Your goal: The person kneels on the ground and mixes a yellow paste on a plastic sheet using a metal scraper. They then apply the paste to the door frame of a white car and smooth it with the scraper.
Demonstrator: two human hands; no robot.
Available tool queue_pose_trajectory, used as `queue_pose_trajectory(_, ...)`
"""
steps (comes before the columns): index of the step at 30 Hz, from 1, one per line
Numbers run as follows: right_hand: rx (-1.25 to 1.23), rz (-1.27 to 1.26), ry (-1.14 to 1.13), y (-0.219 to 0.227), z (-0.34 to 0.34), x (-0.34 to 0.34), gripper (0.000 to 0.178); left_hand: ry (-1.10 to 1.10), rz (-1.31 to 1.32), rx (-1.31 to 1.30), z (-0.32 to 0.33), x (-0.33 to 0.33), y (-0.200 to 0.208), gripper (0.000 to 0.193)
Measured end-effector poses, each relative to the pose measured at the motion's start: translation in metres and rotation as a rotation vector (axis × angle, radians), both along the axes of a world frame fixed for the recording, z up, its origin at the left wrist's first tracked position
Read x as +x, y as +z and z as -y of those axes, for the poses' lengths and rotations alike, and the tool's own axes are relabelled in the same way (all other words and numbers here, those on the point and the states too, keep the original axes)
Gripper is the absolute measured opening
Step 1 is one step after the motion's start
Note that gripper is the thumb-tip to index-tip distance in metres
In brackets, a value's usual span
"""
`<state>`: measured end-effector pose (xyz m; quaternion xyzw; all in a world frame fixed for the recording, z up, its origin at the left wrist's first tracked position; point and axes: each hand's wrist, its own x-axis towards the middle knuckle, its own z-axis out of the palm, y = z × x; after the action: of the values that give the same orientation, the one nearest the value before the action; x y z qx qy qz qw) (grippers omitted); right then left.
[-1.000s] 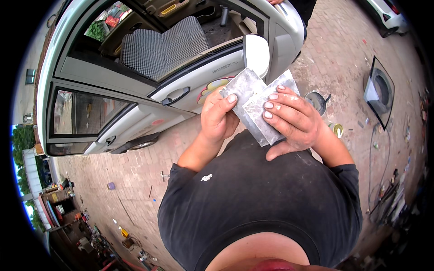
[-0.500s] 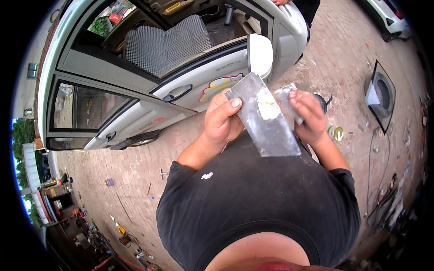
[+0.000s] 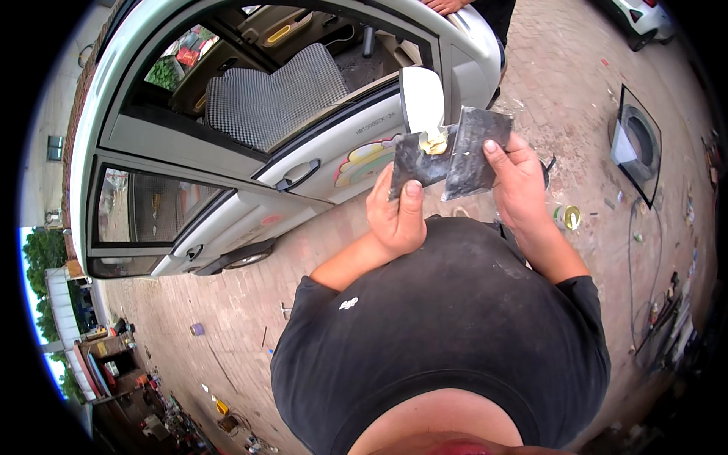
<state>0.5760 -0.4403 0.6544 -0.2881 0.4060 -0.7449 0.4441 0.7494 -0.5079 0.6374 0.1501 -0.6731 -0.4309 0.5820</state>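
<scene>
My left hand pinches a dark grey, flat rectangular plate between thumb and fingers. A lump of cream-yellow paste sits near the plate's upper edge. In my right hand is a dark, smudged flat spreader, thumb on its near face and fingers behind. The spreader stands upright against the right end of the plate and overlaps it, close beside the paste. Both pieces are held at chest height, in front of the white wing mirror of a van.
The white van stands ahead and left. Another person's hand rests on its front. An open tin is on the brick paving at my right. Farther right lie a tyre, a hose and scattered debris. A white car is far right.
The plate in my left hand has tipped from steeply slanted to nearly level. The spreader in my right hand has come left and up, overlapping the plate. The view has shifted slightly.
</scene>
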Motion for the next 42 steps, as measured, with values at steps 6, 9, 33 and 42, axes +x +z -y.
queue_pose_trajectory(6, 0.0, 0.109, 0.05, 0.001, 0.008, 0.009, 0.021, 0.034, 0.216, -0.248, -0.005, -0.007, 0.002, 0.031)
queue_pose_trajectory(9, -0.001, 0.11, 0.075, -0.002, 0.01, 0.008, 0.02, -0.037, 0.25, -0.308, -0.004, -0.01, 0.002, 0.031)
queue_pose_trajectory(33, -0.276, 0.999, 0.364, -0.007, 0.006, 0.059, 0.055, -0.832, -0.359, 1.089, 0.032, 0.029, 0.012, 0.033)
queue_pose_trajectory(42, -0.042, -0.728, 0.164, -0.098, 0.04, 0.026, 0.051, -0.929, -0.37, 1.017, 0.041, 0.026, 0.016, 0.028)
